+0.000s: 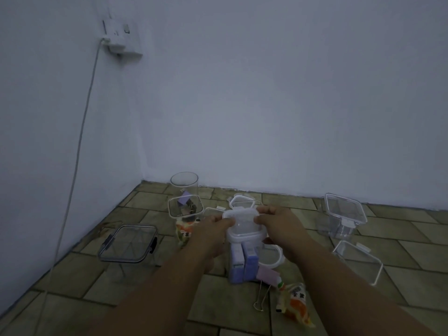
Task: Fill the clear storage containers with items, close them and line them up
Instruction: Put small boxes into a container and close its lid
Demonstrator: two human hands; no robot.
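A tall clear container [242, 260] stands on the tiled floor in front of me with blue-purple boxes inside. Its white-rimmed lid [243, 223] lies on top. My left hand [213, 225] grips the lid's left edge and my right hand [274, 220] grips its right edge and far clasp. To the left stands a closed container [185, 207] holding binder clips and snack packets. A closed dark-clasped container [128, 243] is further left, and a closed clear container [344, 217] stands at the right.
An open round jar [184, 183] stands by the wall corner. A loose lid [358, 260] lies at the right, another lid [242, 202] behind my hands. An orange snack packet [294, 304] and a pink binder clip [266, 277] lie near me. A charger cable [80, 132] hangs down the left wall.
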